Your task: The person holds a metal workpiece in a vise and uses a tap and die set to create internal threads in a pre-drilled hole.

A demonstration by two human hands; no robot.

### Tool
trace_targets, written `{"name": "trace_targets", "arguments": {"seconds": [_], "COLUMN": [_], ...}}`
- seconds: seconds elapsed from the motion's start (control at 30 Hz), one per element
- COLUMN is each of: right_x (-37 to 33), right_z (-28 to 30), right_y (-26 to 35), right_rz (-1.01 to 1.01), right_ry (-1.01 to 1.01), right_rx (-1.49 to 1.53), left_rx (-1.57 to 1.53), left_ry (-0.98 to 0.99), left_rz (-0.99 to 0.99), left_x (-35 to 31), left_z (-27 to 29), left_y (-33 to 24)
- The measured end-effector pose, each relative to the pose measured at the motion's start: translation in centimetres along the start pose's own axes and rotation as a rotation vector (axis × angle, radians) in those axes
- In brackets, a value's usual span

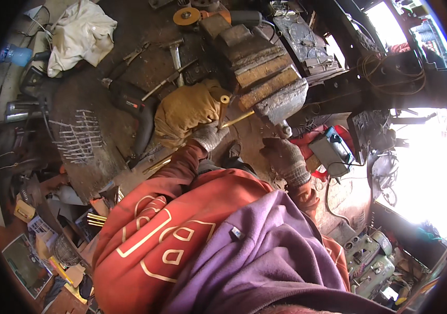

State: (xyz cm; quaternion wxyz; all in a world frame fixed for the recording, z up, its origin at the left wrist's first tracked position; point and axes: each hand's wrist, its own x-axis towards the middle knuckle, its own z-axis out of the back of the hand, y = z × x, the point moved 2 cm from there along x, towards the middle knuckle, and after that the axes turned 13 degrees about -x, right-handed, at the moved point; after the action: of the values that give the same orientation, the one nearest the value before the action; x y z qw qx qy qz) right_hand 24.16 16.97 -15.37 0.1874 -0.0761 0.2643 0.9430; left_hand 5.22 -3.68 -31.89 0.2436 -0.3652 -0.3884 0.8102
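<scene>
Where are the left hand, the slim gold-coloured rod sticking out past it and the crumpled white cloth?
Left hand (208, 136): head view, on its gloved back.
Slim gold-coloured rod (241, 118): head view, near its right-hand end.
White cloth (82, 37): head view, on its creased middle.

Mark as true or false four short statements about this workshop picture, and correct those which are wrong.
1. The grey-gloved left hand holds a thin brass-coloured metal rod. True.
2. The dark-gloved right hand touches that same rod. False: this hand is apart from it.
3. A crumpled off-white cloth lies at the upper left of the picture. True.
4. A blue plastic bottle is at the picture's right edge. False: it is near the left edge.
</scene>
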Motion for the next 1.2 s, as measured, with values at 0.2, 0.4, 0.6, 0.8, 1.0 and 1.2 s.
{"name": "trace_targets", "arguments": {"seconds": [0.2,0.4,0.6,0.8,1.0,1.2], "right_x": [0.2,0.0,-0.2,-0.1,0.1,-1.7], "right_z": [-2.1,-1.0,-0.1,-1.4,-3.3,2.9], "right_y": [-3.6,-2.7,-2.0,-2.6,-4.7,1.5], "right_rz": [0.136,0.13,0.018,-0.018,0.166,-0.066], "right_ry": [-0.162,-0.163,-0.054,-0.128,-0.168,-0.305], "right_rx": [0.022,0.03,0.012,0.108,-0.067,-0.012], "left_rx": [0.078,0.112,-0.105,-0.06,0.004,0.189], "left_ry": [0.113,0.157,0.106,0.087,0.054,-0.079], "left_rz": [-0.004,-0.114,-0.114,-0.162,-0.163,-0.513], "left_x": [0.9,2.3,4.2,2.9,3.9,3.5], "left_z": [1.0,0.2,-1.9,-0.5,-1.0,-0.9], "left_y": [-3.4,-1.3,2.2,-1.2,-1.9,-1.2]}}
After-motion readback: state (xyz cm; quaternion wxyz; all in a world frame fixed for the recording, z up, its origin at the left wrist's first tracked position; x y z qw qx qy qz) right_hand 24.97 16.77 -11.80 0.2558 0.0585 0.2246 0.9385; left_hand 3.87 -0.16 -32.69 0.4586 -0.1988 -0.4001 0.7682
